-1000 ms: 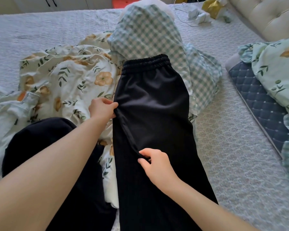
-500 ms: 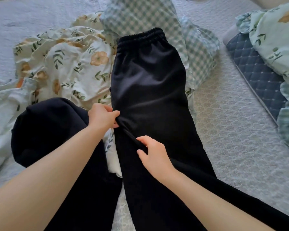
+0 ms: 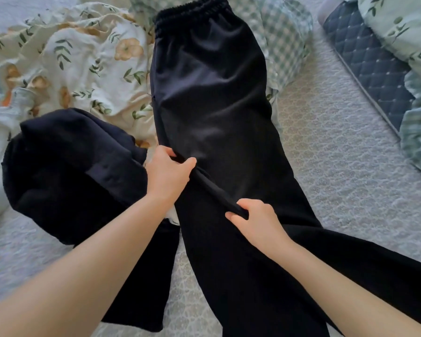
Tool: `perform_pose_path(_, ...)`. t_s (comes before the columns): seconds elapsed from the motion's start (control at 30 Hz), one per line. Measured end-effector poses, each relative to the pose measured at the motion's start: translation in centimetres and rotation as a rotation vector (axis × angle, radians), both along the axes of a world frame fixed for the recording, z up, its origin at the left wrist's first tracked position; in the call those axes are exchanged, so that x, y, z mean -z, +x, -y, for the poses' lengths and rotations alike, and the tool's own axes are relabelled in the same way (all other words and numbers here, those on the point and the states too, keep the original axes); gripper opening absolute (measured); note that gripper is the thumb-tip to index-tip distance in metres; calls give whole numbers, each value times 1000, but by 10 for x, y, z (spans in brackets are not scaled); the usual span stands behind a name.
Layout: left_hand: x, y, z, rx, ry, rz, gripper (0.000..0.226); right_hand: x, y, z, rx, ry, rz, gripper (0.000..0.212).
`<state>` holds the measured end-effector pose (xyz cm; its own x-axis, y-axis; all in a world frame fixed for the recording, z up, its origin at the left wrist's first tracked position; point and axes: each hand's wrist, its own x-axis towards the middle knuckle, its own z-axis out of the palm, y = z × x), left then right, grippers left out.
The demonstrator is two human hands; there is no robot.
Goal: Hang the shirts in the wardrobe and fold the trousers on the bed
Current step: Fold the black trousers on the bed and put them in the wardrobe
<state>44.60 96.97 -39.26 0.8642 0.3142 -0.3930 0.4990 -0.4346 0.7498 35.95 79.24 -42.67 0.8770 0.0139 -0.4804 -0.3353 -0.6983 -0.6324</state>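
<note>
- Two bare hands pinch one raised fold of cloth on the black trousers (image 3: 212,93), which lie lengthwise down the bed (image 3: 338,147), elastic waistband at the far end.
- Left hand (image 3: 167,175): its grip is closed on the upper end of that fold, thumb on top, fingers curled under, at the trousers' left edge about where the legs begin.
- Right hand (image 3: 255,221): its grip is closed on the lower end of the same fold, nearer the camera; the fold runs taut and slanted between the two hands.
- One trouser leg runs toward the near edge of the view between the forearms; a further dark stretch of cloth spreads off toward the lower right.
- A second dark garment (image 3: 66,176) lies bunched to the left, touching the left wrist, with a strip hanging toward the camera.
- A floral sheet (image 3: 83,62) lies crumpled under the trousers' left side; a green checked cloth (image 3: 284,42) lies under the waistband end.
- A navy quilted pad (image 3: 370,69) sits at the far right, well apart from the trousers.
</note>
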Motion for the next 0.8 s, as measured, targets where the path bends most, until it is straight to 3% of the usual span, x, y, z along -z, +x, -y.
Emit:
perform_pose_path(0.1,0,-12,-4,-4,9,2,13,0,-12,-19,13,51,67,33)
perform_pose_path(0.2,6,-13,-16,-93,-11,38,5,-5,-23,-37,-33,83,116,21)
perform_pose_path(0.3,8,-15,-25,-135,19,49,8,-13,-37,-46,-116,134,99,19)
perform_pose_path(0.47,9,-27,-25,-50,65,22,11,-24,-54,-30,-345,-125,56,7)
perform_pose_path(0.63,13,-62,-12,175,190,-24,35,-23,-91,-27,-575,-194,36,65)
perform_pose_path(0.73,20,-92,-1,269,228,-87,29,-16,-105,-24,-592,-132,24,78)
perform_pose_path(0.8,28,-109,-1,277,228,-123,17,-13,-110,-18,-540,-85,-7,75)
